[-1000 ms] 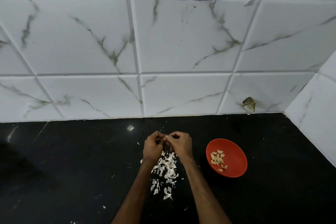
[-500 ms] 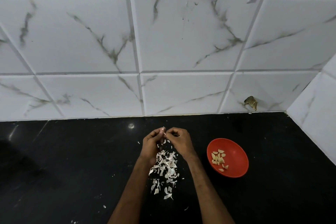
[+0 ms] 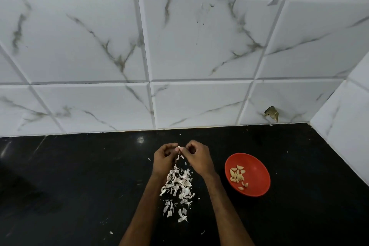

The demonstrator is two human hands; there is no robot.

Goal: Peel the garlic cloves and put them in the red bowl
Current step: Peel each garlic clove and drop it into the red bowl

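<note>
Inside red bowl (image 3: 257,173): peeled garlic cloves (image 3: 237,175), clustered left.

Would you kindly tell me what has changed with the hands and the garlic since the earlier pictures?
Both hands have loosened from a tight huddle: the left hand and right hand now pinch a pale garlic clove at their fingertips, where it was hidden a second ago. Neither let go. The red bowl, its peeled cloves and the pile of skins stayed put.
</note>
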